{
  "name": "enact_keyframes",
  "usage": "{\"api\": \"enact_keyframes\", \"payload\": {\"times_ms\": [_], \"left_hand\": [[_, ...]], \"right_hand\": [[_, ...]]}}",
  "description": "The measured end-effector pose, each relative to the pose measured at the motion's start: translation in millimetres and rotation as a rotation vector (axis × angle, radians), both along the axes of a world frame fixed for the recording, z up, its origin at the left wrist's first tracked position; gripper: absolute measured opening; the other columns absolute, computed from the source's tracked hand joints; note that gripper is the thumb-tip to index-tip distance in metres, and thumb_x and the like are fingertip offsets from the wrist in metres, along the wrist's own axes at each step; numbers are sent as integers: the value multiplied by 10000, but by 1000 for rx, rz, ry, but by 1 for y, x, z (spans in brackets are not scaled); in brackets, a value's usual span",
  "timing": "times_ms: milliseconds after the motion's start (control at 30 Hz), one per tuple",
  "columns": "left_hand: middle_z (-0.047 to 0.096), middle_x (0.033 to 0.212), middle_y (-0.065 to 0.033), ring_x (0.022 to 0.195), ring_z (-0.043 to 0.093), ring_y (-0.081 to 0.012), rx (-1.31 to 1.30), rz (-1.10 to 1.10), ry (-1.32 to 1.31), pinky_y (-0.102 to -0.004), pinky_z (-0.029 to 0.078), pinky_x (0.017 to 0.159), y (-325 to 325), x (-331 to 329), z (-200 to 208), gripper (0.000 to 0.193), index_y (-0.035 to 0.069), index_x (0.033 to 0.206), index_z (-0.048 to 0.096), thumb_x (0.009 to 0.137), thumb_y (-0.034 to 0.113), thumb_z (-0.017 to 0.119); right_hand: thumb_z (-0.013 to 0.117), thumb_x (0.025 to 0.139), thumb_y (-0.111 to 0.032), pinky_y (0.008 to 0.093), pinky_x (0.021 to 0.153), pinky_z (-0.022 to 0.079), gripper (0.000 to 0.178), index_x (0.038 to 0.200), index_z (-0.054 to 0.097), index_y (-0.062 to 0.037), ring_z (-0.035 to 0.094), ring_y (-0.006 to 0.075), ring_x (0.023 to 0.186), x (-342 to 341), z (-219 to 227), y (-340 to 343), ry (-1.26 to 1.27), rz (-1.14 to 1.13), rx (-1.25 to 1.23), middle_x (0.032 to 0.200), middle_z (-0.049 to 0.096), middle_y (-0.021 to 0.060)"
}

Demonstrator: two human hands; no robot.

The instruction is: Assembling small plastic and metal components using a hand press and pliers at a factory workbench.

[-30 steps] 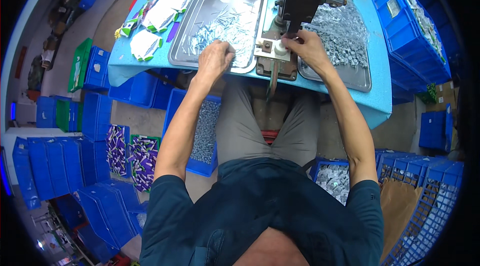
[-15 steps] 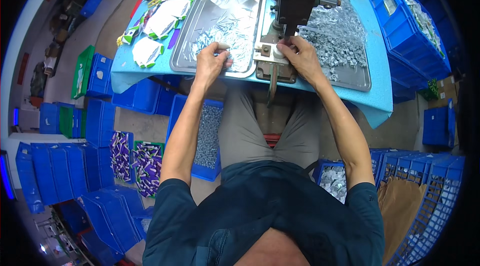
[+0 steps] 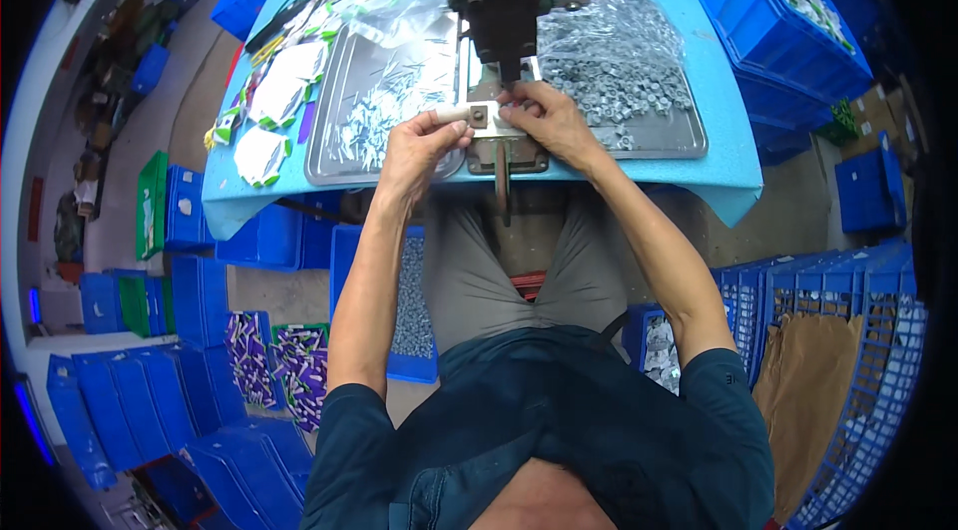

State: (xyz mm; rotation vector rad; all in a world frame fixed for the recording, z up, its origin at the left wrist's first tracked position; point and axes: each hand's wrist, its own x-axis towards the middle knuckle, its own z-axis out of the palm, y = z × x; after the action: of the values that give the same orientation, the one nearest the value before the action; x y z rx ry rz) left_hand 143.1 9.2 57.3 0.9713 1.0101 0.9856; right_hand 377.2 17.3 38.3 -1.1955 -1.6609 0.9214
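A dark bench press [image 3: 502, 11] stands at the table's front edge, its ram above a small metal fixture [image 3: 482, 118]. My left hand [image 3: 417, 151] is at the fixture's left end, thumb and forefinger closed in a pinch; a pale cover wraps the forefinger. Anything in that pinch is too small to make out. At the fixture's right side, just below the ram, my right hand [image 3: 559, 129] has its fingertips drawn together, hiding whatever they hold. Thin silvery pins [image 3: 384, 111] lie in the metal tray [image 3: 321, 146] beside my left hand. Small nut-like grey parts [image 3: 629, 91] fill the tray right of the press.
White-and-green packets [image 3: 289, 81] lie on the table's left. A lever [image 3: 503, 186] hangs below the fixture over the front edge. Blue crates [image 3: 768, 1] stand at the right, a blue bin of small grey parts [image 3: 412, 300] under the table, and purple packets [image 3: 299, 370] lower left.
The view has shifted, so the table sits further left and lower. My left hand has moved from over the pin tray to the fixture's left end. My right hand stays at the fixture.
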Motion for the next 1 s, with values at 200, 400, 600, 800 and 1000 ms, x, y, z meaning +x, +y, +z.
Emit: {"api": "enact_keyframes", "payload": {"times_ms": [200, 400, 600, 800, 1000], "left_hand": [[711, 989, -90, 854, 681, -132, 195, -24, 51, -243, 552, 808, -7, 33, 19, 312, -59, 1179, 649, 888, 36, 710], [696, 838, -61, 670, 627, -80, 226, 78, 41, -199, 500, 623, 7, 42, -2, 205, -23, 1051, 678, 955, 158, 673], [670, 771, -17, 592, 567, -34, 335, 174, 116, -178, 421, 505, 9, 66, -7, 179, 9, 965, 679, 942, 185, 699], [677, 778, -1, 600, 574, -34, 398, 186, 163, -174, 416, 511, 10, 69, -10, 155, 24, 970, 682, 936, 174, 702], [655, 755, 8, 598, 557, -33, 490, 212, 242, -176, 418, 516, 10, 75, -17, 146, 14, 958, 675, 936, 156, 701]], "right_hand": [[745, 846, -277, 276, 679, 484, 312, 1080, 726, -71, 573, 128, 702, 3, -1, -2, 13, -26, -10, 927, 634, 76], [750, 840, -292, 277, 674, 480, 328, 1083, 728, -73, 573, 128, 702, 1, -1, -1, 21, -30, -22, 937, 641, 76], [752, 837, -307, 280, 667, 479, 353, 1088, 725, -59, 574, 127, 701, 3, -3, -3, 55, -28, -28, 954, 641, 78], [765, 825, -302, 275, 673, 482, 377, 1096, 717, -44, 577, 122, 710, 4, -2, -4, 76, -26, -48, 967, 639, 83], [774, 818, -291, 271, 672, 486, 396, 1108, 707, -30, 580, 117, 706, 5, -3, -4, 103, -21, -45, 960, 637, 80]]}}
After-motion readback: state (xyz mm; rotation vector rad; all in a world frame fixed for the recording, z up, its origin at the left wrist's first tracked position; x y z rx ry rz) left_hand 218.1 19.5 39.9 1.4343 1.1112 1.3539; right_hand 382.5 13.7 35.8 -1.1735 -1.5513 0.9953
